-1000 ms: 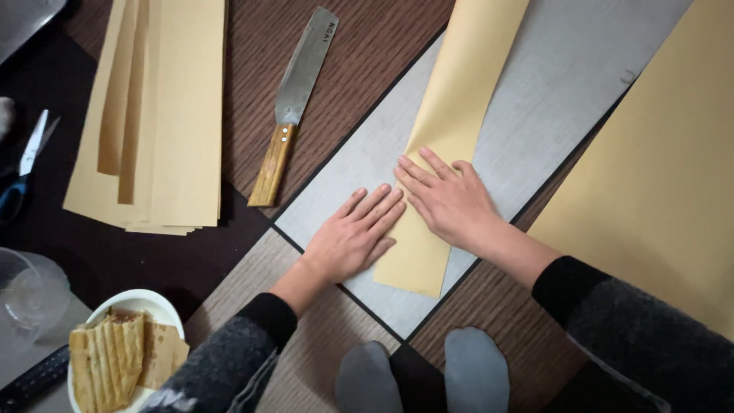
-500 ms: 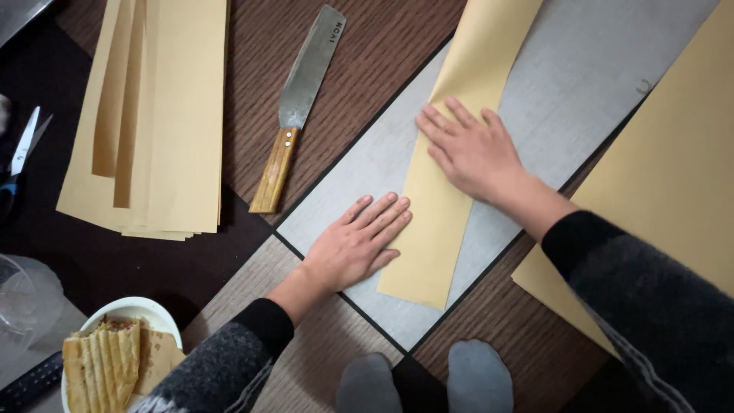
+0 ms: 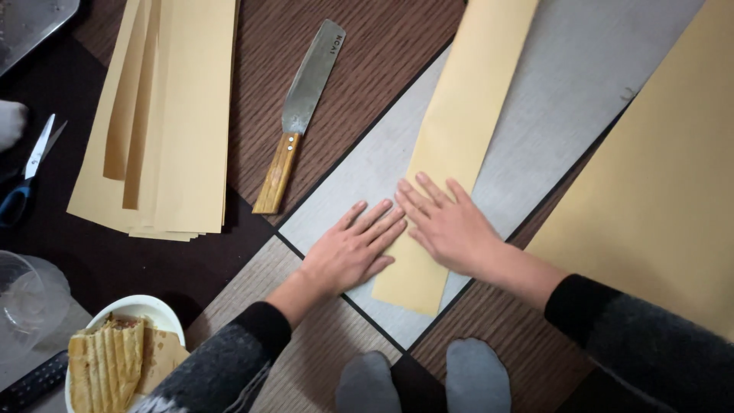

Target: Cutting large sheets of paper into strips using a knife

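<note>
A long tan paper strip [image 3: 466, 122] lies on a grey board [image 3: 566, 107] on the floor. My left hand [image 3: 353, 248] lies flat, fingers together, on the board at the strip's left edge near its lower end. My right hand [image 3: 451, 226] presses flat on the strip itself, right beside the left hand. Neither hand holds anything. A flat-bladed knife with a wooden handle [image 3: 300, 115] lies on the floor to the upper left of the hands.
A pile of tan paper strips [image 3: 176, 122] lies at the left. A large tan sheet [image 3: 665, 191] covers the right. Scissors [image 3: 27, 172], a white bowl of folded flatbread [image 3: 115, 352], a clear container [image 3: 23, 298] and my grey-socked feet [image 3: 420, 378] are near.
My right hand slid up along the strip, then came back down beside my left hand. My left hand stayed almost still.
</note>
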